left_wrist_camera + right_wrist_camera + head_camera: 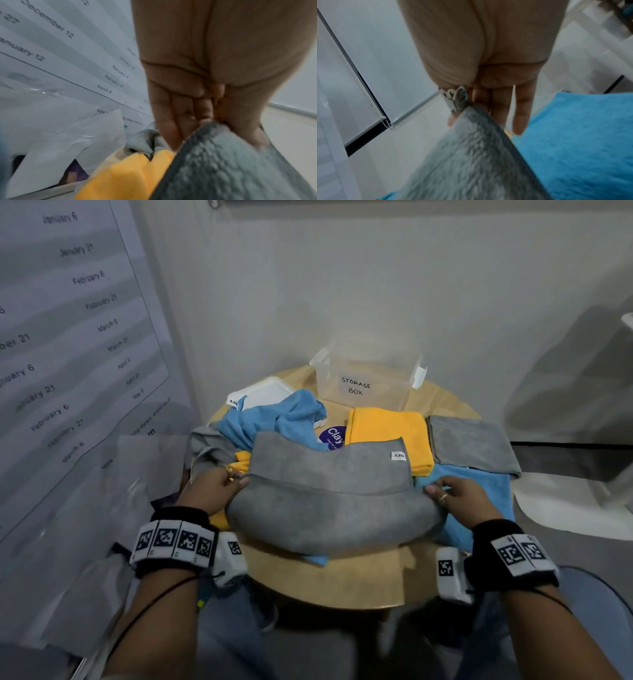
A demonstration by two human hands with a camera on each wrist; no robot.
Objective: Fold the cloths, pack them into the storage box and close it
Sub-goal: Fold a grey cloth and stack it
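Cloth [329,501] grey, soft, limp, sagged mid-span; we pinched its ends, left hand [215,491] and right hand [459,501] both closed on it. Judged corners best hold.

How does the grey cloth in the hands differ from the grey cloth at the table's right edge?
The held grey cloth is pinched at both ends by the left hand and right hand, sagging mid-fold; the right-edge grey cloth lies flat, folded, untouched. The held one shows a white tag; the other shows none. Both are grey.
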